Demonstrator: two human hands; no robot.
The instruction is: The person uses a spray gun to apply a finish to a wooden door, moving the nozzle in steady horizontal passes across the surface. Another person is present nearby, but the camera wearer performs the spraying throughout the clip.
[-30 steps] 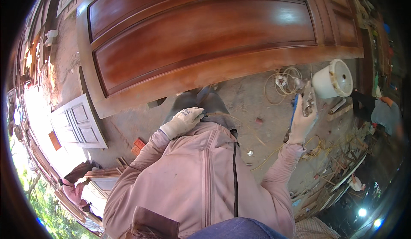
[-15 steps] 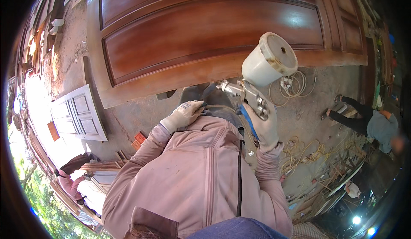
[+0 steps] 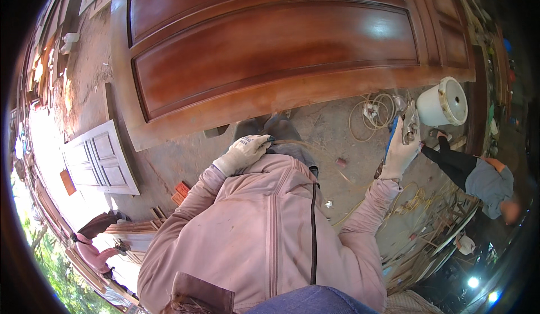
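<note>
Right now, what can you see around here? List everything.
Panelled door: one, reddish brown, top.
Spray gun: one, silver, right of centre.
Cup: one, white, on spray gun.
Looped hose: one, pale, left of spray gun.
Pale panels: at least two, greyish, left.
Yellow hose: count unclear, yellow, lower right.
Lamps: two, white, lower right.
Foliage: uncountable, green, lower left.
Other people: at least two, in pink and grey, lower left, right.
Left hand: one, white-gloved, centre.
Right hand: one, white-gloved, holding spray gun.

Printed lettering [image 3: 247,141], small and dark, in two short lines across the back of the pale glove [image 3: 232,160] on the left hand [image 3: 246,151], near the knuckles; characters too small and blurred to be read.
</note>
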